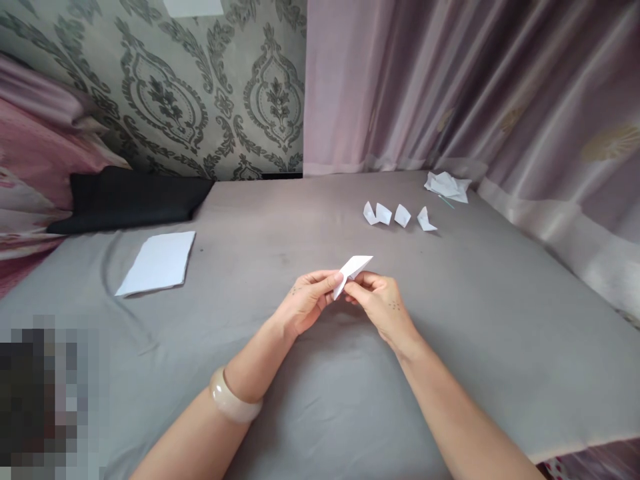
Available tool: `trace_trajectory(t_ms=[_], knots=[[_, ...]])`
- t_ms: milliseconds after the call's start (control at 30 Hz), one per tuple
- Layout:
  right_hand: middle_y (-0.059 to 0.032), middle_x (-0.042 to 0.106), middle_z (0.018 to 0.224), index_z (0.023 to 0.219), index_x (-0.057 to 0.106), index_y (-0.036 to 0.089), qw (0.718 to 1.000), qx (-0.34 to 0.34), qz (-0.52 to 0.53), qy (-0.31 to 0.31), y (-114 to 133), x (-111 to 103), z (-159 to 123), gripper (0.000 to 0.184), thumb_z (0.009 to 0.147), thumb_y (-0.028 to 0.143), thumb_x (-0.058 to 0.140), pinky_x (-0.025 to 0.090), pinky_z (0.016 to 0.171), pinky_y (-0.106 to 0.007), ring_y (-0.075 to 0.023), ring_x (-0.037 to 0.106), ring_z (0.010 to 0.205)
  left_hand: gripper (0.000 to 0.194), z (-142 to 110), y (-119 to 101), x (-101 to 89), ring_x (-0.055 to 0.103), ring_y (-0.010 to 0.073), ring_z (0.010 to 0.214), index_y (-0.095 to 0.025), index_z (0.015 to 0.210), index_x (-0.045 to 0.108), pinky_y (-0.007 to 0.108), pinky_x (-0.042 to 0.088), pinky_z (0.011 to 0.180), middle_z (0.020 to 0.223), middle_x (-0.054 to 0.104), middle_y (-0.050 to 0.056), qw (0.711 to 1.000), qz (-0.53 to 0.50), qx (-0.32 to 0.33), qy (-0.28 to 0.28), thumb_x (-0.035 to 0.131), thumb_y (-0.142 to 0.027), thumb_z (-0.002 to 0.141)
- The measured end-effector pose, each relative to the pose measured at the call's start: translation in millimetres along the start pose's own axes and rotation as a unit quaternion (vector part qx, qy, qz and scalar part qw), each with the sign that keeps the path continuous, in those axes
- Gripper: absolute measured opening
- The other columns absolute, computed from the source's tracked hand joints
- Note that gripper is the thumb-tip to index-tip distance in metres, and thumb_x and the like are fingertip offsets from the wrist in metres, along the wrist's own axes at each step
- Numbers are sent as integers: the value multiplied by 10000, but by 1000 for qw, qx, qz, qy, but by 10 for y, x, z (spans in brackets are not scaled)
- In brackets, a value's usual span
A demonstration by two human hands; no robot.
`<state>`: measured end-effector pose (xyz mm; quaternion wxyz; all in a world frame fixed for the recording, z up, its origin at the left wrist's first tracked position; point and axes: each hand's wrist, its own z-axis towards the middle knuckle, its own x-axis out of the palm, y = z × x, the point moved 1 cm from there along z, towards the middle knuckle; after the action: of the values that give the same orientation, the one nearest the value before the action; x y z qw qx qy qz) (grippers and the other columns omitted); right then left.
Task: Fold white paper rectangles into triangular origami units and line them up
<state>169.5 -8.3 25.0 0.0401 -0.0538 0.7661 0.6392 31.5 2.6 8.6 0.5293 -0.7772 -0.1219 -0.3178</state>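
A small piece of folded white paper [356, 265] is held between both hands above the middle of the grey cloth. My left hand [314, 298] pinches its left edge, thumb on top. From the right, my right hand [377, 298] grips the lower side between thumb and fingers. The paper's pointed end sticks up and to the right. Fingers cover part of its lower folds. Beyond the hands lie several small folded white paper pieces in a row, among them one square-looking piece [403, 215] and one with pointed ends [426, 220].
A stack of white paper sheets [159, 263] lies at the left. Black fabric [140, 197] rests behind it. At the back right sits a pile of white paper [447, 185] with a thin pale stick [447, 201] beside it. Curtains [400, 87] hang along the right.
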Motion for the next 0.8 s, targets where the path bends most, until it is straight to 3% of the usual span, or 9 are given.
trace_trajectory(t_ms=[167, 333, 500, 600, 800], knots=[[-27, 672, 748, 776, 669, 162, 999, -7, 26, 26, 83, -27, -10, 132, 692, 264, 658, 447, 652, -276, -154, 603, 709, 211, 20, -17, -51, 617, 144, 685, -133, 793, 762, 278, 465, 699, 719, 706, 68, 999, 35, 16, -35, 817, -269, 641], [-67, 682, 971, 1005, 655, 180, 993, 21, 99, 59, 110, -90, 9, 378, 673, 348, 727, 465, 683, -272, -189, 613, 889, 173, -18, -86, -43, 599, 145, 725, -158, 792, 762, 264, 443, 688, 779, 705, 57, 984, 146, 94, -46, 790, -280, 673], [-48, 691, 837, 870, 717, 180, 991, 43, 120, 35, 36, -106, 49, 355, 619, 422, 784, 462, 673, -291, -175, 600, 790, 184, -64, -103, 12, 611, 162, 727, -154, 756, 730, 276, 444, 695, 741, 690, 46, 971, 207, 116, -26, 766, -325, 699], [-37, 688, 805, 832, 733, 190, 990, 39, 130, 32, 24, -102, 61, 321, 610, 414, 793, 456, 667, -295, -163, 589, 751, 197, -68, -83, 12, 583, 140, 683, -153, 741, 718, 256, 421, 660, 699, 677, 34, 967, 230, 103, -29, 741, -348, 727], [-20, 687, 763, 762, 743, 207, 987, 42, 150, 39, 45, -96, 54, 244, 603, 382, 803, 451, 687, -297, -147, 582, 723, 182, -74, -74, -5, 513, 106, 654, -160, 726, 696, 239, 380, 637, 683, 612, 7, 960, 245, 139, 0, 702, -336, 773]])
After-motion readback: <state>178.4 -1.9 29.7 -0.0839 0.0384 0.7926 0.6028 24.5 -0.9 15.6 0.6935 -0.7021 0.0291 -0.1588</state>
